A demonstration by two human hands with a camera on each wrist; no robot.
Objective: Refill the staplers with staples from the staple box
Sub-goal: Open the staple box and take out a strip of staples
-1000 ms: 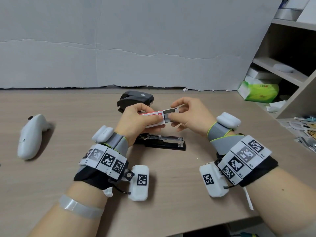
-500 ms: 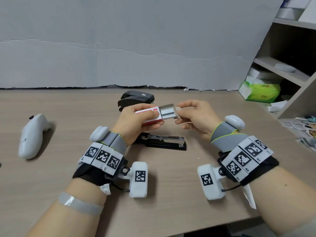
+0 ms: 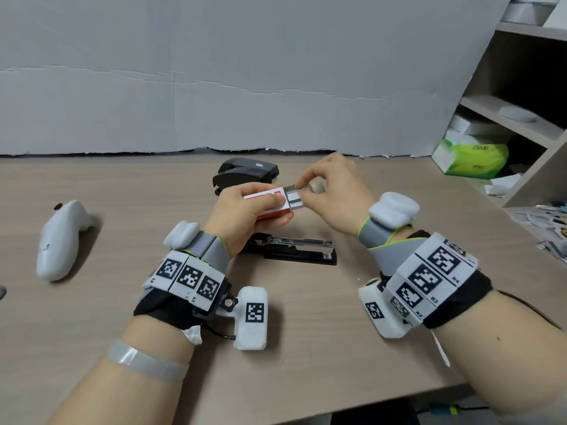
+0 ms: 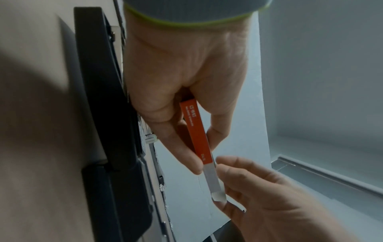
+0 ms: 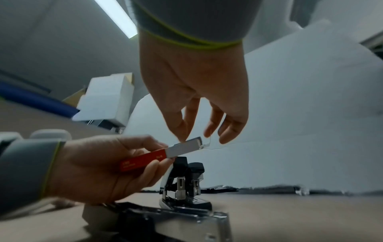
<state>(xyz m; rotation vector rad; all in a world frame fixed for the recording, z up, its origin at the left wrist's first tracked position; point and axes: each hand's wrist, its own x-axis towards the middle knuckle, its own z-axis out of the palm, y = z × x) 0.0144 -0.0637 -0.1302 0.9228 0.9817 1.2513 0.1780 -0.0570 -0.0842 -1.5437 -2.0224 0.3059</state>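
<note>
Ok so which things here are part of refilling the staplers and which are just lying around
Job:
staple box, held in left hand
right hand at its open tray
open stapler
closed stapler

Lying about:
white controller
green tissue pack

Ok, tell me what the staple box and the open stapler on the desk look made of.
Staple box: thin printed card, matte red and white sleeve, grey inner tray slid out with sharp folded edges. Open stapler: matte black base, probably plastic, with a shiny, reflective channel, likely plated steel.
</note>
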